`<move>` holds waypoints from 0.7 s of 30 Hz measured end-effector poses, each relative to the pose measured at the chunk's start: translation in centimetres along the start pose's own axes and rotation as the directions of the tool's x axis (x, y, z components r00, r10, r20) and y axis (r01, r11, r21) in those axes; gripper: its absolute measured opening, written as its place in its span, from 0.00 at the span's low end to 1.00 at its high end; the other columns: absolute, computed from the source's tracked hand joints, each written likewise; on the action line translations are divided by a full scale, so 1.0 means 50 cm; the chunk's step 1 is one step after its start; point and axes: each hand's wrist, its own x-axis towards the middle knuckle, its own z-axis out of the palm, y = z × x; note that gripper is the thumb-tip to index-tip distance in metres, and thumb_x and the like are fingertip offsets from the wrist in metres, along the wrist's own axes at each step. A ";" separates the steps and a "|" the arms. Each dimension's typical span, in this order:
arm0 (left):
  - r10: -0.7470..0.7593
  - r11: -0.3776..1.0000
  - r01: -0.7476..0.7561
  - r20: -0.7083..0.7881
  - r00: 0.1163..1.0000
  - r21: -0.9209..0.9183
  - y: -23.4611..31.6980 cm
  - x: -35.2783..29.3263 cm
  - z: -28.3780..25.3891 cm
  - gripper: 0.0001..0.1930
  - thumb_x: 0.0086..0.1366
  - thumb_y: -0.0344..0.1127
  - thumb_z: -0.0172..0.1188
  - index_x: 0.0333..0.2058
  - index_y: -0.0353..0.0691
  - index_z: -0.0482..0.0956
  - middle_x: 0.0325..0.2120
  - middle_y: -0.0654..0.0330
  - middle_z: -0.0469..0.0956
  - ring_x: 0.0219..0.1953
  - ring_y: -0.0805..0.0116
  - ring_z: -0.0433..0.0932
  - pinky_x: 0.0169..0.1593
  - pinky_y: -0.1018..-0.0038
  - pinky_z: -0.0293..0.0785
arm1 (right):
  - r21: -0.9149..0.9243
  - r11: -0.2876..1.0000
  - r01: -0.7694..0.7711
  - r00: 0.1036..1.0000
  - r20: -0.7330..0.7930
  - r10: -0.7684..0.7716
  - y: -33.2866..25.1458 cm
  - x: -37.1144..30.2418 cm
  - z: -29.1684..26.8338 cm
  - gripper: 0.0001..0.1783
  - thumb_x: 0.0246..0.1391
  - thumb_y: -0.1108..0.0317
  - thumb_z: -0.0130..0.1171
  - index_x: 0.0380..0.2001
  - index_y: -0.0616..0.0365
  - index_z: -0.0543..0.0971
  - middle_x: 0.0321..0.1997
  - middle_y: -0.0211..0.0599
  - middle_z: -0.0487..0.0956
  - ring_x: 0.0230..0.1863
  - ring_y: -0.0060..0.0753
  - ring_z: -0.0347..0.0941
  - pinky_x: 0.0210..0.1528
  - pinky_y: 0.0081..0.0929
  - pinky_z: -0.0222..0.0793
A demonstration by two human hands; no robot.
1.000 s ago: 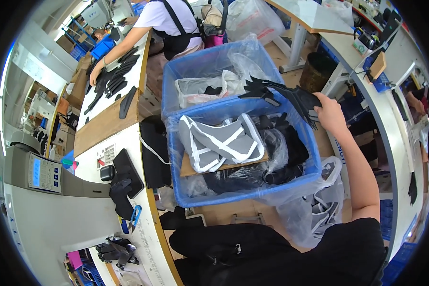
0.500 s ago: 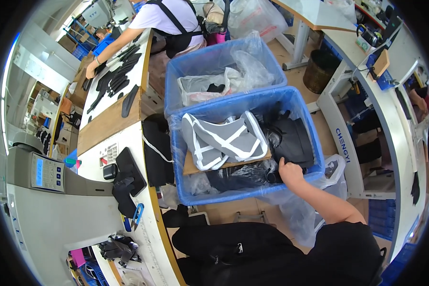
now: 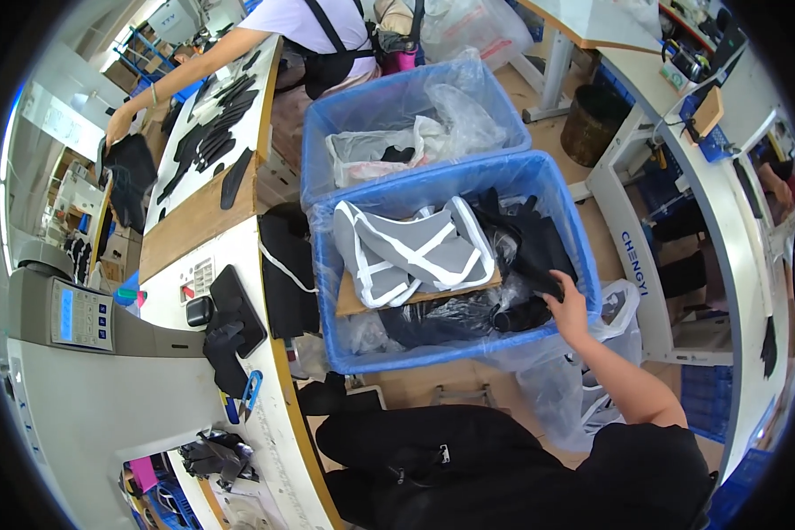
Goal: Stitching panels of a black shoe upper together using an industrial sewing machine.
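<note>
Bin [image 3: 450, 353], blue and lined with clear plastic, stands open in the middle of the view, directly before the person. Black pieces [image 3: 543, 234] lie piled inside it, along its right side. Of the person's hands, the right hand [image 3: 572, 309] reaches over the near right corner of this bin; its fingers are bent and the fingertips meet the near end of the pile. Whether they grip anything cannot be told. The left hand is outside the view, so its state cannot be told either.

Left of the pile, grey pieces [image 3: 415, 252] with white edging rest on a brown board [image 3: 350, 299]. A dark bundle [image 3: 437, 324] in clear plastic lies between the board and the near wall. A second blue bin [image 3: 327, 115] adjoins the far side of the first and contains a white bag [image 3: 362, 165] and a small black scrap [image 3: 397, 155]. A clear plastic bag [image 3: 548, 397] lies just beside the near right corner.

On the left, a white worktop [image 3: 278, 450] carries a flat black phone [image 3: 249, 296], a small black case [image 3: 199, 310] and blue-handled snips [image 3: 253, 389], near a grey machine [image 3: 150, 340] with a lit display. Farther along, black strips [image 3: 216, 137] lie beside a co-worker [image 3: 331, 26], with a black item [image 3: 130, 181] hanging at the co-worker's outstretched hand [image 3: 118, 124].
</note>
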 end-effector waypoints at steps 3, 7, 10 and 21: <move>0.000 1.000 0.001 0.024 1.000 -0.015 -0.003 -0.006 0.007 0.22 0.70 0.42 0.49 0.56 0.32 0.68 0.54 0.44 0.70 0.57 0.45 0.66 0.62 0.54 0.59 | 0.134 0.984 -0.117 0.993 0.032 0.114 -0.009 0.013 -0.018 0.32 0.47 0.78 0.64 0.57 0.54 0.68 0.47 0.54 0.79 0.49 0.50 0.78 0.51 0.36 0.72; -0.024 0.999 0.025 0.037 0.999 -0.023 -0.011 -0.025 0.000 0.22 0.70 0.42 0.49 0.56 0.32 0.68 0.54 0.44 0.70 0.58 0.45 0.66 0.62 0.54 0.58 | 0.180 0.977 -0.116 0.993 0.052 0.108 -0.026 0.017 -0.012 0.32 0.47 0.78 0.64 0.57 0.54 0.69 0.47 0.52 0.80 0.50 0.46 0.78 0.51 0.34 0.72; -0.109 0.994 0.109 -0.001 0.994 -0.019 -0.022 -0.074 -0.021 0.22 0.70 0.42 0.49 0.57 0.32 0.68 0.54 0.44 0.70 0.58 0.45 0.66 0.62 0.54 0.58 | 0.155 0.987 -0.034 0.998 0.059 0.025 -0.032 0.019 0.019 0.30 0.47 0.77 0.66 0.55 0.55 0.71 0.48 0.50 0.80 0.50 0.44 0.77 0.51 0.33 0.72; -0.355 0.935 0.353 -0.138 0.925 -0.040 0.040 -0.168 -0.010 0.21 0.68 0.35 0.50 0.57 0.31 0.68 0.58 0.44 0.65 0.61 0.45 0.62 0.64 0.53 0.52 | 0.463 0.845 0.267 0.834 0.328 -0.444 -0.442 0.063 0.126 0.28 0.53 0.68 0.60 0.58 0.60 0.70 0.56 0.42 0.73 0.58 0.37 0.69 0.59 0.32 0.63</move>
